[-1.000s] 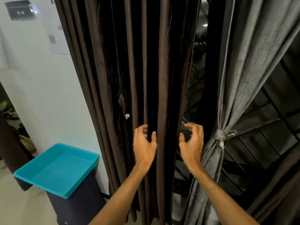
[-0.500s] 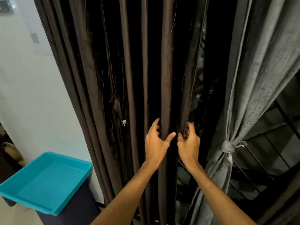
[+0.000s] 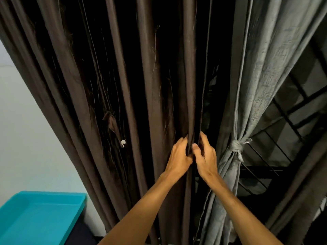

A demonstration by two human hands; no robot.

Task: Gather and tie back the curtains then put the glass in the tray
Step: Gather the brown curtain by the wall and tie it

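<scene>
White wall (image 3: 35, 138) behind, blue tray (image 3: 44, 194) down low. Your left hand (image 3: 179, 155) and right hand (image 3: 206, 156) both squeeze one fold of the brown curtain (image 3: 150, 85).

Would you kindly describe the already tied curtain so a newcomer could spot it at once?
Find the wide dark brown curtain filling the middle. Just right of it hangs the grey curtain. Unlike its loose brown neighbour, it is cinched by a grey knot.

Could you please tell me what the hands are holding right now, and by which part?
Both the left hand and the right hand grip the dark brown curtain by the fold at its right edge, bunched between them.
</scene>
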